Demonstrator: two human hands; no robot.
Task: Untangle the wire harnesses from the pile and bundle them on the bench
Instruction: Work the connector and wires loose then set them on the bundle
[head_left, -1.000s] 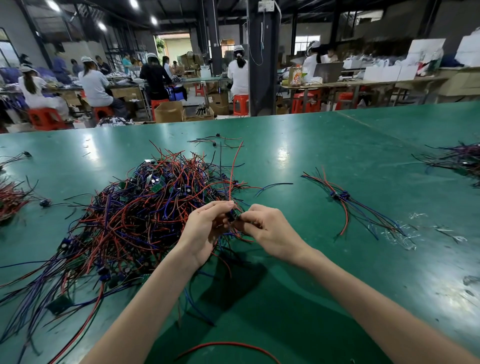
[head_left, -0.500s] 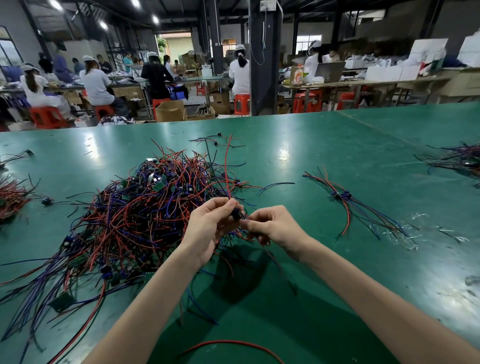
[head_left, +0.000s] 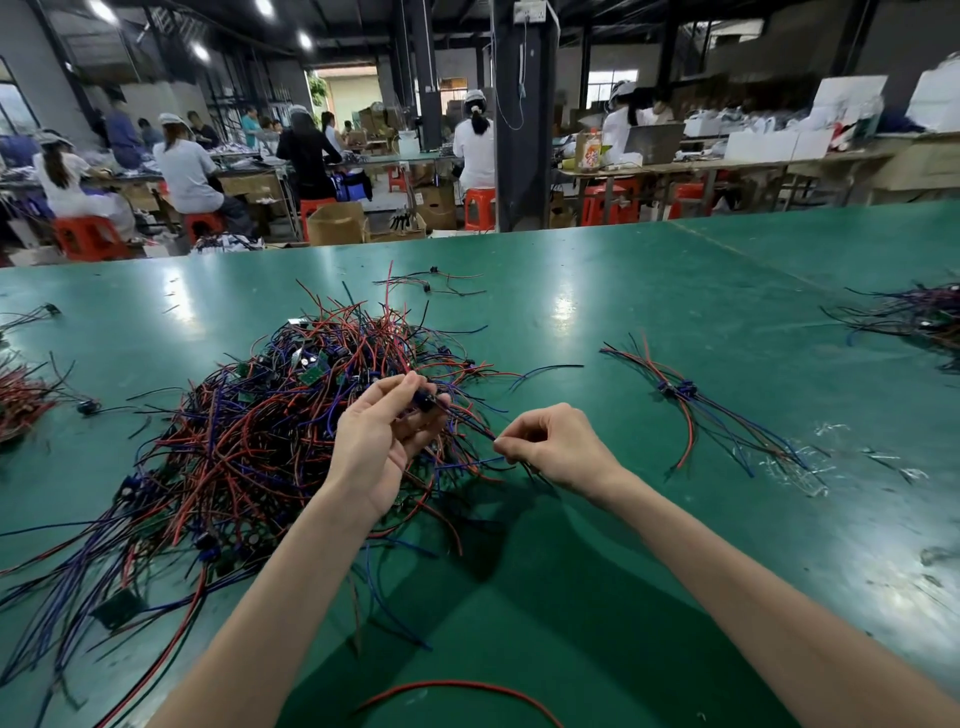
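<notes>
The green bench fills the view, and the big pile of red, blue and black wires sprawls over its left half, reaching down toward the near edge. Toward the right side, well apart from the pile, lies a small bundle of sorted wires gathered at a dark knot, probably set there to keep finished work out of the tangle. A second heap sits at the far right edge, and a loose red wire curves along the near edge. Both hands hover just over the pile's right fringe, likely so that one harness can be drawn taut and traced free. The left hand is palm-up and half open, its thumb and forefinger pinching a small black plug while the other fingers curl loosely. The right hand, just beside it, is mostly closed, fingertips nipping the thin wires that run from the plug; their loose ends trail under the wrist toward the bench.
</notes>
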